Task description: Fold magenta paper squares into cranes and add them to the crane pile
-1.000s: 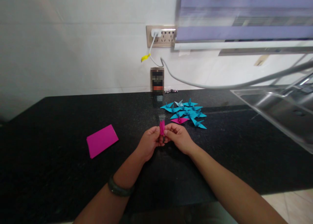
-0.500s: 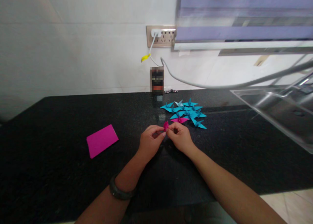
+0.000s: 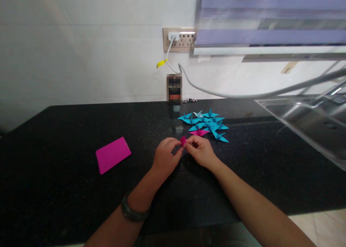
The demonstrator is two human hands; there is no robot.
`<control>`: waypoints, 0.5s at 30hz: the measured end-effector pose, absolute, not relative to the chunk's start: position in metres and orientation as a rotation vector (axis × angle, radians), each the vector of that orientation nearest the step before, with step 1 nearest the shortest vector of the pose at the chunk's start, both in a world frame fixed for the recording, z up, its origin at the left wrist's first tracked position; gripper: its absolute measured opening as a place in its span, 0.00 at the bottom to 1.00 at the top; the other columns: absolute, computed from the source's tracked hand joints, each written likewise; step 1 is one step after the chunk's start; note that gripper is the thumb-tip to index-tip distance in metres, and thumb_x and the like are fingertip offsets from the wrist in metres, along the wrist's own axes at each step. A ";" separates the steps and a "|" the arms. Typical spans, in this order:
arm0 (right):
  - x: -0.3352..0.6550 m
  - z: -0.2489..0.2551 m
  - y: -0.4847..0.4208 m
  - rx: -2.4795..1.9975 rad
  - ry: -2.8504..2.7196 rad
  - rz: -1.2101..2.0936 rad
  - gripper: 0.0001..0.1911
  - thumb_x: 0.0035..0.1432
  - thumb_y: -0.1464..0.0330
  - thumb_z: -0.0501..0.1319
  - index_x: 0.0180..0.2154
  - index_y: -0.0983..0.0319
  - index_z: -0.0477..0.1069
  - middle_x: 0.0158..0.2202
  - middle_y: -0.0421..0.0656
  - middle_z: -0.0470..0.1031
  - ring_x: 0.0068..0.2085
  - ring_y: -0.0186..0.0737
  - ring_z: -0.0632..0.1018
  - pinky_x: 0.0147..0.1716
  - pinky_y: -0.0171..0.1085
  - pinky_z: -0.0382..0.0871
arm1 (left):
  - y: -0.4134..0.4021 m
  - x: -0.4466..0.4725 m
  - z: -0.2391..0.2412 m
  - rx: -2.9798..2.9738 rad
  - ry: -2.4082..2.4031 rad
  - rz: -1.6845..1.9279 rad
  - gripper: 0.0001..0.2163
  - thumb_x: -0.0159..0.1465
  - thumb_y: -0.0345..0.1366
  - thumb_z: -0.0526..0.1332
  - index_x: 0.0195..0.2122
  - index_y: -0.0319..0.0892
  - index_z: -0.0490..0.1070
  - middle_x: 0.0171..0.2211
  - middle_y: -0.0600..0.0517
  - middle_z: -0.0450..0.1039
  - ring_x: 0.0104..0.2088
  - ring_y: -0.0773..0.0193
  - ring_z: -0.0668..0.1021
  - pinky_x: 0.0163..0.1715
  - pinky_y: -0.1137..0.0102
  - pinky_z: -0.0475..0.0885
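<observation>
Two hands meet over the black bench | left hand and right hand pinch shut on a half-folded magenta paper piece | done: blue crane pile, one magenta crane | left: flat magenta sheet, unfolded

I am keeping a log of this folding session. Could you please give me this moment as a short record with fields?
Surface: black speckled countertop
Left hand: pinches the small pink folded paper from the left
Right hand: pinches the same paper from the right
Finished pieces: pile of blue paper cranes, one pink crane at its front edge
Spare paper: flat pink sheet, left of the hands
Background: wall socket with white plug, steel sink at right
</observation>
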State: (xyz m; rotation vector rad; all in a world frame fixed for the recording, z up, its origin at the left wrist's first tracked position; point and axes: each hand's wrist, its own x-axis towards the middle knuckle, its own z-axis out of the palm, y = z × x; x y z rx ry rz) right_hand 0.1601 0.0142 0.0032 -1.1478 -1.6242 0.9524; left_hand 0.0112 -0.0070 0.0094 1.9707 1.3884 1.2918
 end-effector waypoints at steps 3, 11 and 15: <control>0.164 0.006 0.015 -1.081 -1.711 0.903 0.06 0.51 0.67 0.59 0.24 0.61 0.68 0.20 0.37 0.65 0.21 0.31 0.65 0.21 0.32 0.57 | -0.006 0.010 0.009 1.990 1.352 1.333 0.06 0.55 0.31 0.58 0.30 0.44 0.75 0.31 0.48 0.73 0.34 0.61 0.73 0.39 0.66 0.67; 0.171 0.017 0.020 -0.784 -1.963 0.568 0.05 0.55 0.73 0.56 0.29 0.61 0.70 0.27 0.42 0.72 0.29 0.34 0.72 0.30 0.34 0.65 | -0.004 0.006 0.007 2.225 1.310 1.443 0.07 0.56 0.28 0.57 0.28 0.42 0.75 0.37 0.47 0.74 0.39 0.62 0.75 0.40 0.65 0.70; 0.171 0.014 0.020 -0.798 -1.980 0.534 0.05 0.54 0.74 0.56 0.30 0.61 0.70 0.27 0.42 0.72 0.30 0.34 0.73 0.30 0.33 0.66 | -0.003 0.006 0.007 2.311 1.265 1.469 0.07 0.57 0.27 0.56 0.29 0.41 0.74 0.35 0.47 0.75 0.37 0.64 0.76 0.39 0.67 0.71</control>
